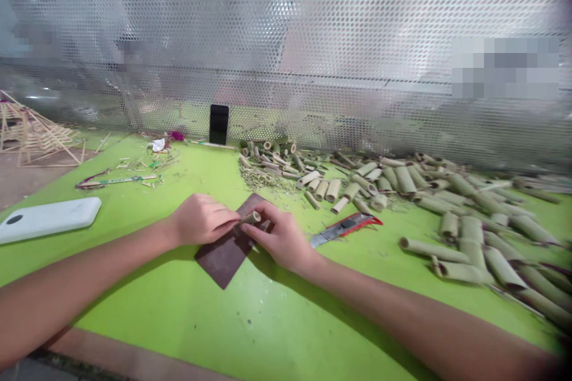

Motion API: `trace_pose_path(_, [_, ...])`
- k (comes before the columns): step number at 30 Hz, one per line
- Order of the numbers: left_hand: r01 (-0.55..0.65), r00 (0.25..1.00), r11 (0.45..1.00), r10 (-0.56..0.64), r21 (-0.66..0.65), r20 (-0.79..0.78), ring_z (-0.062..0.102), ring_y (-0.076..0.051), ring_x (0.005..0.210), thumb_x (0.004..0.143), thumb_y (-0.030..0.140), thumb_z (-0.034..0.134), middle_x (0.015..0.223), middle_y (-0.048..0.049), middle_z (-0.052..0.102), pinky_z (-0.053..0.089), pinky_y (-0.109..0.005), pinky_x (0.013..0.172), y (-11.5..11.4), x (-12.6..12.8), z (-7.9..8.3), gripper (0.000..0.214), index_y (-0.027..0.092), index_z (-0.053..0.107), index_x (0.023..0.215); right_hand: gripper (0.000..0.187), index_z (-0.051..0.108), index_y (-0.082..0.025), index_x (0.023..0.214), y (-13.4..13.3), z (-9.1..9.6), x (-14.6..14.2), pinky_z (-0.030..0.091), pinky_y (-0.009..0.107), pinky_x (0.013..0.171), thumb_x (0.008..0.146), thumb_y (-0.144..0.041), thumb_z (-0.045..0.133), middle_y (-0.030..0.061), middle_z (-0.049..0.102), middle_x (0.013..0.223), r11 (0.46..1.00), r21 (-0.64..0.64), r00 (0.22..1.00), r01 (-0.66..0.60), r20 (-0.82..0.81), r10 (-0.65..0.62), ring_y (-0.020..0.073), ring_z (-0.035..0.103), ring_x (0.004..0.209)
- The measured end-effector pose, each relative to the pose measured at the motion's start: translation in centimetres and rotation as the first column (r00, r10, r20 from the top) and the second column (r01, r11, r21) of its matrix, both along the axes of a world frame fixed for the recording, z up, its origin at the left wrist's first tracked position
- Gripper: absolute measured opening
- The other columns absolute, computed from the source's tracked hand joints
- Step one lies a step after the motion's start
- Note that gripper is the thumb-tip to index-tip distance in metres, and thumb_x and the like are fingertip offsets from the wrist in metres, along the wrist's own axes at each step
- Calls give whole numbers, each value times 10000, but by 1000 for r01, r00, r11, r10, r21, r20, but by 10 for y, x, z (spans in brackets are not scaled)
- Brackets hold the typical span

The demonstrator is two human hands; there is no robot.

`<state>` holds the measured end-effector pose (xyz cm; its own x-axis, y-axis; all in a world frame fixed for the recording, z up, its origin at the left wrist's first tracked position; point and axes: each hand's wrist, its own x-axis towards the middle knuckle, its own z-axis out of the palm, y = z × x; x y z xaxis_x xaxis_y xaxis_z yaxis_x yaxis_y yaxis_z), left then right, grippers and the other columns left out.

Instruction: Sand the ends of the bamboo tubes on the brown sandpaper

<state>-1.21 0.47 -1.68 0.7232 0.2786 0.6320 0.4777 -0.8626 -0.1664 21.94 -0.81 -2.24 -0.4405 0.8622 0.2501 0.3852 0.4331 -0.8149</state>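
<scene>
A short bamboo tube is held between my two hands, its hollow end facing right. My left hand has its fingers closed at the tube's left end, which they partly hide. My right hand pinches the tube between thumb and index finger. Beneath both hands a dark brown sheet, which looks like sandpaper, lies at a slant on the green table. Just right of my right hand rests a red and grey utility knife.
Many cut bamboo pieces are heaped along the back and right. A phone stands against a perforated metal panel. At left lie a white power-bank-like device, scraps and a stick frame.
</scene>
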Motion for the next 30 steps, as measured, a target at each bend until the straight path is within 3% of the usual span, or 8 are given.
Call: trace_pose_path(30, [-25,998,997,29,77,-55,651,-125,566,1024,229,482,724,3,737,442,-270,547,-2,1,4,234,166,668,898,142,657,-211,994,-1,1,-1,490,258,564,890,-291,713,-3,690,788,1000,22,1000,-5,23,5,137,624,619])
